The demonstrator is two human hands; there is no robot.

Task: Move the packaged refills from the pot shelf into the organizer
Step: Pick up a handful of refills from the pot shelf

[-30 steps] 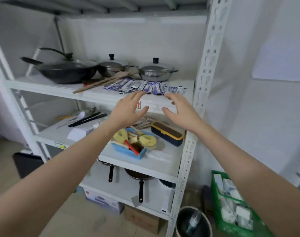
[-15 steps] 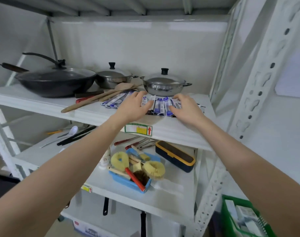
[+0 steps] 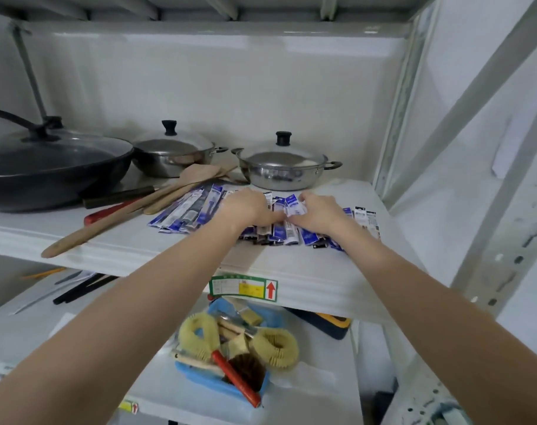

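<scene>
Blue-and-white packaged refills lie fanned in a row along the front half of the white metal pot shelf, long axes running front to back. Left hand and right hand both rest on the row's middle, fingers curled down onto packets, fingertips meeting. Firm grasp cannot be confirmed. Neither hand is nearer; packets lie directly beneath both.

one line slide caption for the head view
Both hands gather blue refill packets on the pot shelf, in front of a lidded pot.
</scene>
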